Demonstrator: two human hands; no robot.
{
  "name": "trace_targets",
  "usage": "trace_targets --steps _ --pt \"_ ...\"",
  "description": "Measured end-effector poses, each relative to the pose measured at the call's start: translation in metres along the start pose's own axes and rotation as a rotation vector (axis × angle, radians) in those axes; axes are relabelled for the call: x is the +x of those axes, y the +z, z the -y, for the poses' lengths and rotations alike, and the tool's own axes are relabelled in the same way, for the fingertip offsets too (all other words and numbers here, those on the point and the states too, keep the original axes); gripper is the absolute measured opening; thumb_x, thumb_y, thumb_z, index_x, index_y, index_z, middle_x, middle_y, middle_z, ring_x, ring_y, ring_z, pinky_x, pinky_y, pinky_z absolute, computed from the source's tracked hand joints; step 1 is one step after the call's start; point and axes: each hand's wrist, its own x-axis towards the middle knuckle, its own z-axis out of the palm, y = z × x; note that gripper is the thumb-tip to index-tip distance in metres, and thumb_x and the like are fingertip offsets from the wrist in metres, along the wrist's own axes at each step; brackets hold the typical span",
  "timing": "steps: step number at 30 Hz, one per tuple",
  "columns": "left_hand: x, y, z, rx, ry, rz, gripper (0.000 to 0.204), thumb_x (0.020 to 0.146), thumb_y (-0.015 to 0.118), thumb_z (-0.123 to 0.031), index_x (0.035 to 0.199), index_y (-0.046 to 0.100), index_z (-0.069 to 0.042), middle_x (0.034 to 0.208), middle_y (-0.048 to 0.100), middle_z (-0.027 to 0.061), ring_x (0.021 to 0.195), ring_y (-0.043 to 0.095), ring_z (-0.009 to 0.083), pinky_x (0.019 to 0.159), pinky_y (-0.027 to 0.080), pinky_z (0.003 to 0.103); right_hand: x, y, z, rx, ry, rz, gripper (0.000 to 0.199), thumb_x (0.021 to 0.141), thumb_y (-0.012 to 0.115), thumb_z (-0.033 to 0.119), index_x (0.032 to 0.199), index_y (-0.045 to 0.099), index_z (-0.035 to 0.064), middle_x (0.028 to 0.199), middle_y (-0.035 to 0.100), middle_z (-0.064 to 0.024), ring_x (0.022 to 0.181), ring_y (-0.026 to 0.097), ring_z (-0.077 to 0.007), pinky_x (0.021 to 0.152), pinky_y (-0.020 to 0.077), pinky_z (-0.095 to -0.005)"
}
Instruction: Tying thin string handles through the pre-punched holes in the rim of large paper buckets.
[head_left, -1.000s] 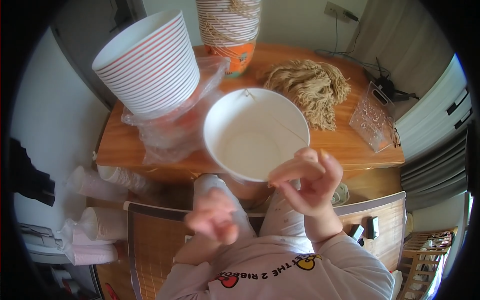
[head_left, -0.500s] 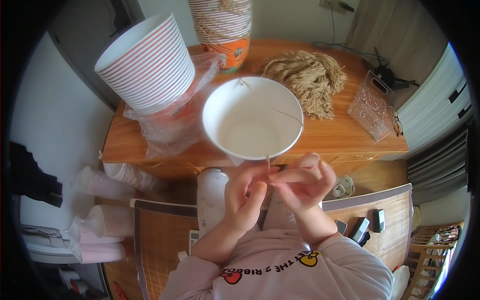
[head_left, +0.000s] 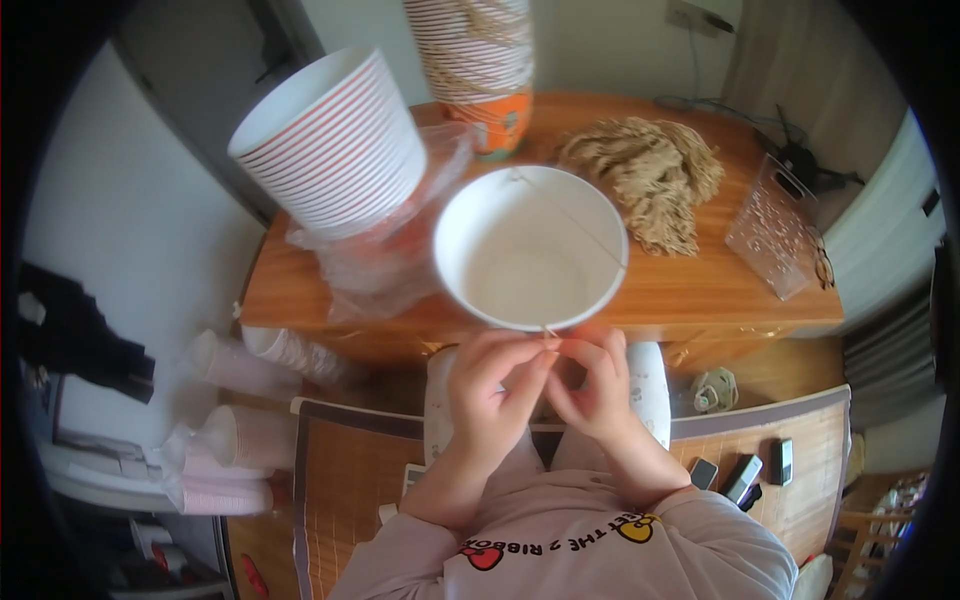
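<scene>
At wall-side table (head_left: pixel 695 292), white bucket (head_left: pixel 530 272)

Upside-down black lettering (head_left: pixel 572 538) between a red motif (head_left: pixel 483 557) and a yellow motif (head_left: pixel 637 529) on the pale shirt (head_left: pixel 590 575).

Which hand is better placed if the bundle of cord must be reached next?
The right hand, I would judge: the cord bundle lies beyond the white bucket, toward the right, so this hand is nearer. The left hand is farther across. Both hands are close together by the bucket's near rim.
</scene>
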Motion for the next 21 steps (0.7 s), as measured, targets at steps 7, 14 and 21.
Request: trace_targets --steps 7,14,21 --pt "0.005 0.000 0.013 -0.022 0.072 -0.058 0.019 0.075 0.076 -0.001 0.092 0.072 -0.007 0.091 0.074 0.0024 0.077 0.063 0.0192 0.072 0.048 0.031 -0.001 -0.006 0.015 0.174 0.320 -0.009 0.038 0.081 0.068 -0.001 0.116 0.054 -0.0009 0.095 0.062 -0.0123 0.079 0.062 -0.0200 0.074 0.0495 -0.0303" --pt "0.000 0.004 0.009 -0.194 0.016 -0.207 0.017 0.076 0.076 -0.005 0.092 0.074 -0.008 0.084 0.071 0.0038 0.076 0.063 0.0200 0.066 0.051 0.033 -0.003 -0.019 0.014 0.206 0.431 0.010 0.006 0.088 0.060 0.004 0.087 0.059 -0.0018 0.080 0.060 -0.0080 0.076 0.055 -0.0187 0.074 0.0442 -0.0305" --pt "-0.012 0.014 0.013 -0.574 -0.157 -0.115 0.012 0.084 0.072 -0.006 0.095 0.069 -0.001 0.088 0.071 0.0085 0.084 0.067 0.0186 0.071 0.054 0.030 0.005 -0.026 0.024 0.034 0.073 0.112 0.016 0.090 0.063 0.016 0.089 0.060 0.0002 0.084 0.062 -0.0120 0.081 0.055 -0.0262 0.077 0.0429 -0.0369"
